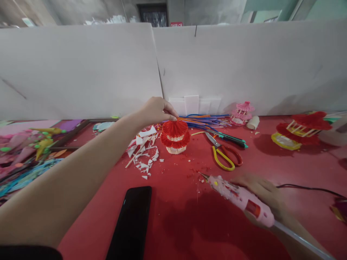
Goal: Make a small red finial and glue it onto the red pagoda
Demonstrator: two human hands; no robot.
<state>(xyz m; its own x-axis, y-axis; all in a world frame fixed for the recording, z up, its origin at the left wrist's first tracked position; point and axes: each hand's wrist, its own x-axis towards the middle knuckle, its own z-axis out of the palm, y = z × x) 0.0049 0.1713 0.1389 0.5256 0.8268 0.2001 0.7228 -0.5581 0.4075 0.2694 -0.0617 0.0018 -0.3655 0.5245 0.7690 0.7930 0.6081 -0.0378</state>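
My left hand (159, 109) reaches across with thumb and forefinger closed at the peak of a small red pagoda model (175, 135). The model has two pleated red roofs on a pale base and stands upright on the red tabletop. A pink hot glue gun (238, 198) is in my right hand (260, 189), its metal nozzle pointing left toward the model. A clear glue stick (300, 238) sticks out of the gun's back end. My right hand's fingers lie partly hidden behind the gun.
Scissors (223, 159) and a utility knife (233, 140) lie right of the model, near coloured pipe cleaners (206, 121). White scraps (146, 159) are on its left. A phone (132, 224) lies in front. Other pagodas, pink (242, 115) and red (303, 130), stand right. White boards (230, 68) rise behind.
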